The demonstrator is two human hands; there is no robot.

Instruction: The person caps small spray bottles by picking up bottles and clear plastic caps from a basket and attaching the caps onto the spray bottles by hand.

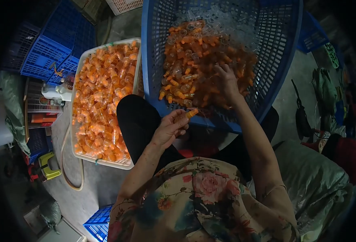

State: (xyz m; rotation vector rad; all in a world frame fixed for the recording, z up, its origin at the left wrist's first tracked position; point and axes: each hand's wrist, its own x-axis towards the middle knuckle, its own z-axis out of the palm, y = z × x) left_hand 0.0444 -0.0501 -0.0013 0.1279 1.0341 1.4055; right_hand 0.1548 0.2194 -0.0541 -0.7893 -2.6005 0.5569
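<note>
My left hand [171, 130] is closed around a small orange plastic bottle-like piece [192, 113], whose orange tip points up and right past my fingers. It is just in front of the near rim of a large blue plastic basket [147, 60]. My right hand [226, 78] reaches into that basket over a heap of similar orange pieces [182, 82]. Its fingers look stretched and apart, touching or just above the heap, with nothing visible in them. Clear plastic pieces [222, 22] lie behind the orange ones in the same basket.
To the left, a pale rectangular basket [78, 147] is filled with orange pieces. Blue crates [51, 44] are stacked at far left, above a yellow-green plastic item [49, 166]. A hose [81, 177] curves across the floor. Green sacking [311, 183] is at right.
</note>
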